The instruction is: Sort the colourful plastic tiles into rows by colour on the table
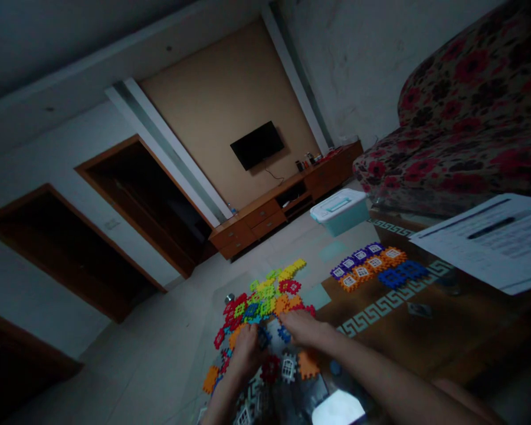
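Note:
Interlocking plastic building blocks in red, yellow, green and orange form a loose pile (265,289) on the glass-topped table. At the near side of this pile, my left hand (246,347) is closed, with its fingertips mostly hidden. A dark blue block (263,337) lies right against it; I cannot tell if it is gripped. My right hand (301,326) has curled fingers at the orange and red blocks, and what they hold is hidden. Between and below the hands are a white window piece (288,367), an orange block (308,365) and a dark red block (269,369).
Purple and orange blocks with white windows (361,268) lie joined in rows at the right, beside blue blocks (402,274). Behind them stands a lidded teal box (343,215). A paper sheet (495,248) with a pen lies near the floral sofa (451,124).

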Available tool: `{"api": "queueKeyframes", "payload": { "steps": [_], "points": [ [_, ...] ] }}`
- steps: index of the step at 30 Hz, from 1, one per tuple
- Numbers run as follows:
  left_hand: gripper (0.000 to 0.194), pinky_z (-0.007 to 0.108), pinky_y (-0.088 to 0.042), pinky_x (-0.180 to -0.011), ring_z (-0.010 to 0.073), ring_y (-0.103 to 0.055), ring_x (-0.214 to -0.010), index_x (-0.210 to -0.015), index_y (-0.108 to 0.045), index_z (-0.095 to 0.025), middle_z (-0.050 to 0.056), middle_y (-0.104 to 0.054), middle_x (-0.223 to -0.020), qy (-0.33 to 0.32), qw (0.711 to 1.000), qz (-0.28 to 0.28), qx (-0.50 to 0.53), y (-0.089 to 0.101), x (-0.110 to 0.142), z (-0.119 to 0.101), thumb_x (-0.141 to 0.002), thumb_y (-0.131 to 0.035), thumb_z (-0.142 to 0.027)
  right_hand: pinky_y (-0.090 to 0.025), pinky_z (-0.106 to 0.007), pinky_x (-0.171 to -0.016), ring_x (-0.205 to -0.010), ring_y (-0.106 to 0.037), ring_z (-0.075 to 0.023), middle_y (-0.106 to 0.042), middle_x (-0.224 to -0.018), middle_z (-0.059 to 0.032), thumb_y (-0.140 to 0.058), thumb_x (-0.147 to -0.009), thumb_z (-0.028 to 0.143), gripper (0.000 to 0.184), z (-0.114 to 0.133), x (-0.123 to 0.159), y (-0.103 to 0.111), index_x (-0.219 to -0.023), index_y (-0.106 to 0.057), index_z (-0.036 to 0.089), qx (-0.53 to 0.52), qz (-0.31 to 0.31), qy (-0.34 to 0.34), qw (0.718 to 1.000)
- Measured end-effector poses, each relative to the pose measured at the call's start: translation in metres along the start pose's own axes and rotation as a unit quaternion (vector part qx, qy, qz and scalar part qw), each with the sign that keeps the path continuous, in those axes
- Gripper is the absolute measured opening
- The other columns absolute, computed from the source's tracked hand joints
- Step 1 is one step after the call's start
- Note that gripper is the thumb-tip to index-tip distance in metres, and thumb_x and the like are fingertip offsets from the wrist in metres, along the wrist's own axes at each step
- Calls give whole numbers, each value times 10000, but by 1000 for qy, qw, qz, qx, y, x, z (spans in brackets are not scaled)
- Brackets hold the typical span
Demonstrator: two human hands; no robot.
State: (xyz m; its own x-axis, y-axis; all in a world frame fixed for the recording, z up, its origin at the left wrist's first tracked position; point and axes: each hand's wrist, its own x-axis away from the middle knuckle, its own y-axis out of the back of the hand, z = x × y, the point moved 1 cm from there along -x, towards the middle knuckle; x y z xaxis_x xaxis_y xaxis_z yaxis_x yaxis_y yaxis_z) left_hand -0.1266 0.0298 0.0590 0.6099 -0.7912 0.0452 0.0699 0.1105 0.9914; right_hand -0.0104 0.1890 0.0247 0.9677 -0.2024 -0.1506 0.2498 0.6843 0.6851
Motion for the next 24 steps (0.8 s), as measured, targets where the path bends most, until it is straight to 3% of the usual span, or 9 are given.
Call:
{"api": "queueKeyframes", "payload": {
  "steps": [2, 5, 8, 11, 14, 16, 20, 22, 24],
  "points": [
    [258, 299, -435, -872, 210, -599, -994, -1020, -614, -194, 67, -667, -1042, -35, 998, -19, 40, 1, 10, -23, -778, -529, -164, -461, -274, -661, -829, -657, -231, -725, -910, -77, -641, -665, 68, 373, -10, 8, 21, -1019, -679, 178, 41, 12, -26, 999],
    [362, 323, -433, -880, 202, -619, -937, -1003, -659, -202, 54, -688, -911, -64, 995, -39, 61, -13, 27, -70, -788, -413, -46, -421, -245, -627, -764, -627, -196, -710, -845, -47, -670, -711, 142, 248, -31, 25, 42, -956, -695, 177, 42, 17, -47, 998],
    [358, 380, -417, -944, 238, -594, -1026, -995, -668, -206, 70, -673, -1015, -81, 992, -87, 35, -41, 40, -114, -766, -452, -37, -418, -247, -647, -762, -608, -192, -695, -810, -42, -673, -750, 183, 168, -55, 45, 49, -915, -709, 175, 44, -1, -75, 996],
    [360, 377, -430, -945, 227, -576, -1043, -1030, -656, -207, 76, -635, -1094, -82, 986, -134, 49, -67, 48, -136, -805, -430, -40, -429, -257, -713, -857, -612, -208, -695, -889, -67, -607, -788, 126, 221, -72, 61, 47, -976, -715, 171, 65, -10, -87, 994],
    [370, 374, -433, -965, 220, -560, -1087, -1113, -629, -212, 83, -606, -1162, -67, 977, -176, 98, -76, 47, -135, -858, -399, -73, -442, -291, -809, -968, -605, -232, -679, -1013, -93, -607, -817, 144, 245, -73, 69, 43, -1035, -714, 174, 83, -14, -50, 995],
    [335, 426, -404, -1021, 257, -526, -1174, -1173, -606, -204, 112, -573, -1258, -20, 976, -183, 113, -75, 45, -126, -888, -436, -161, -448, -331, -872, -1038, -589, -260, -659, -1098, -110, -692, -808, 253, 298, -64, 69, 37, -1097, -700, 183, 90, -10, -17, 996],
    [473, 490, -348, -1080, 342, -423, -1335, -1297, -536, -162, 186, -462, -1444, 94, 982, -99, 128, -67, 41, -101, -849, -565, -309, -455, -412, -936, -1163, -537, -327, -609, -1247, -153, -836, -685, 412, 585, -42, 63, 20, -1197, -657, 193, 145, 37, 15, 989],
    [475, 481, -351, -1075, 325, -436, -1334, -1310, -527, -170, 170, -492, -1433, 112, 982, -49, 143, -62, 41, -89, -850, -543, -285, -466, -415, -926, -1163, -541, -336, -624, -1228, -160, -833, -692, 380, 521, -34, 61, 13, -1149, -678, 183, 189, 57, 25, 980],
    [462, 458, -360, -1064, 296, -473, -1303, -1309, -529, -180, 139, -553, -1381, 119, 980, -23, 156, -57, 42, -79, -851, -508, -239, -471, -388, -912, -1125, -574, -315, -663, -1164, -154, -755, -767, 267, 330, -29, 59, 8, -1075, -703, 164, 215, 49, 35, 975]
  ]
}}
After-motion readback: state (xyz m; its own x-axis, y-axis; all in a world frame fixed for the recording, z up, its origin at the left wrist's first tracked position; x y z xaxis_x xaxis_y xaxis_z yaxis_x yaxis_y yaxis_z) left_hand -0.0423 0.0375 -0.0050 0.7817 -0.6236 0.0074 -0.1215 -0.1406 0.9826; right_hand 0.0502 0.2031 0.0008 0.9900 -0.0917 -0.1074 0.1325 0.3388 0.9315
